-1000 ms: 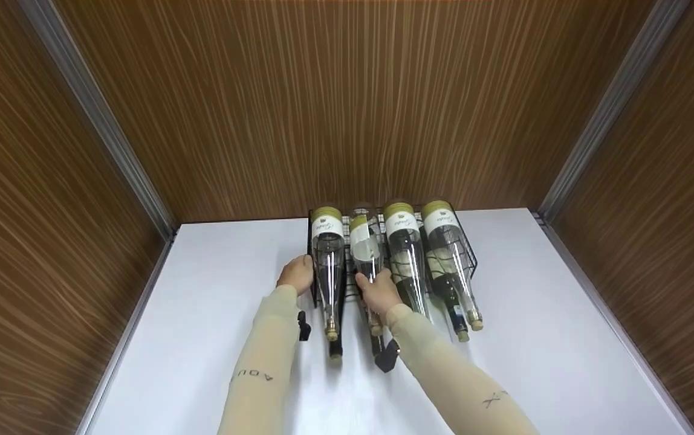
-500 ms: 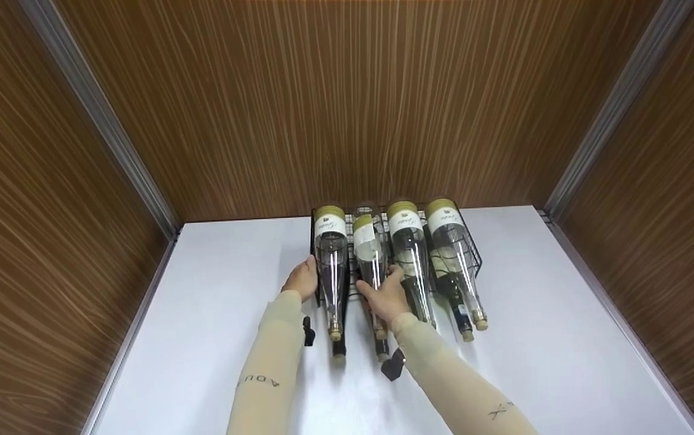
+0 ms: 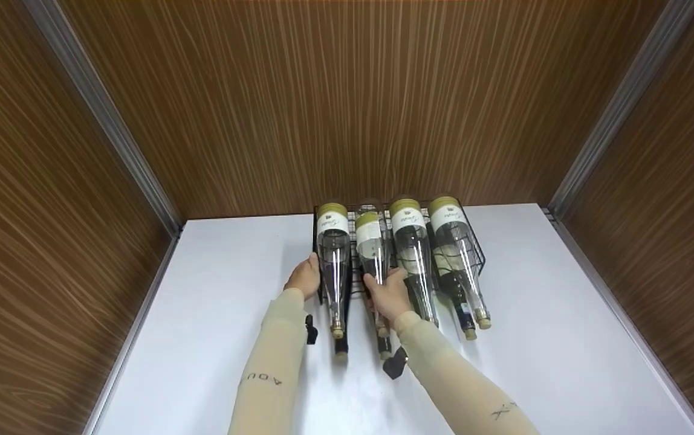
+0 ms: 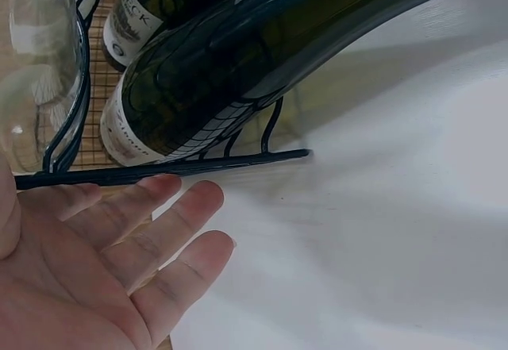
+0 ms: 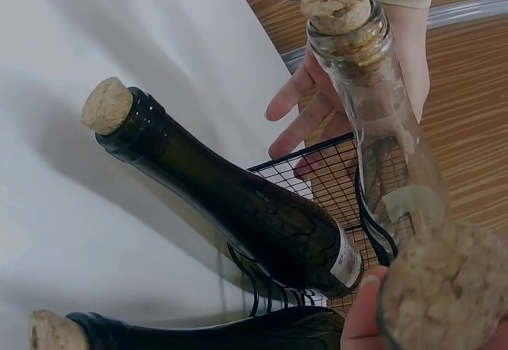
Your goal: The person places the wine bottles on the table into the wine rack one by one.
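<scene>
A black wire rack (image 3: 317,284) holds two tiers of lying bottles, necks toward me. My right hand (image 3: 390,293) grips the second clear glass bottle (image 3: 370,249) from the left on the upper tier; its cork (image 5: 448,286) fills the near corner of the right wrist view. Beside the rack's left side, my left hand (image 3: 303,278) has its fingers nearly straight. In the left wrist view its fingertips (image 4: 202,199) lie along the rack's lower rail. The leftmost clear bottle (image 3: 334,260) rests just right of that hand.
Two more clear bottles (image 3: 410,254) (image 3: 459,257) lie to the right on the upper tier. Dark green bottles (image 5: 238,199) lie below, corks sticking out past the rack. The white table (image 3: 232,272) meets a wood-grain wall (image 3: 353,121) behind the rack.
The gripped bottle has turned about its length, so its gold band and white label face up more. The whole scene has shifted slightly right; my left hand stays at the rack's side.
</scene>
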`<state>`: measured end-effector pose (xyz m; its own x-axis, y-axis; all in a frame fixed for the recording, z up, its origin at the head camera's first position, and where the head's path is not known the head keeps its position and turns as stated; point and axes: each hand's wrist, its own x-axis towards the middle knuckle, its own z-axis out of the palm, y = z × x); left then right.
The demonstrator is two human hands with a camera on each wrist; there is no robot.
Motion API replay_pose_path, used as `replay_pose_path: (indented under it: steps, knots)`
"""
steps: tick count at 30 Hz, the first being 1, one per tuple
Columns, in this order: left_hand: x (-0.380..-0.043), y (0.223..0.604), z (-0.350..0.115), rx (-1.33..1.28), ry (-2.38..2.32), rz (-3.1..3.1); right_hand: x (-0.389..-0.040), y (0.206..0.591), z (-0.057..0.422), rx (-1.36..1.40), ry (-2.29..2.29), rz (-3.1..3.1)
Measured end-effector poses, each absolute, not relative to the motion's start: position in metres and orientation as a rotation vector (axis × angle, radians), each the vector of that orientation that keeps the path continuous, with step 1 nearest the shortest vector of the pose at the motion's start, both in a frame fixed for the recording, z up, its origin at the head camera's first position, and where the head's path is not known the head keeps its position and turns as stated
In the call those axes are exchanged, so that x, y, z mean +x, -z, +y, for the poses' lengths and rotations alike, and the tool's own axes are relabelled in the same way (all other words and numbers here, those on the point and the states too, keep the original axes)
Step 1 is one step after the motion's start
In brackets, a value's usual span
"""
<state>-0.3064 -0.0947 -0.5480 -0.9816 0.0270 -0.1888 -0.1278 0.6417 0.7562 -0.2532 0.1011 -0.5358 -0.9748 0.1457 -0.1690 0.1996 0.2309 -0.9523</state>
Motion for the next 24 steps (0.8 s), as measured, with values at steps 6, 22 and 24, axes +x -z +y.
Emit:
replay_pose_path:
  steps: [6, 22, 24]
  knots:
    - [-0.307, 0.549, -0.094, -0.096, -1.261, 2.686, -0.251, 0.532, 0.102, 0.365, 1.887, 2.385]
    - [-0.306, 0.548, -0.093, -0.129, -1.259, 2.691, -0.25, 0.536, 0.103, 0.351, 1.775, 2.492]
    - [-0.306, 0.549, -0.092, -0.133, -1.26, 2.691, -0.249, 0.538, 0.104, 0.357, 1.754, 2.52]
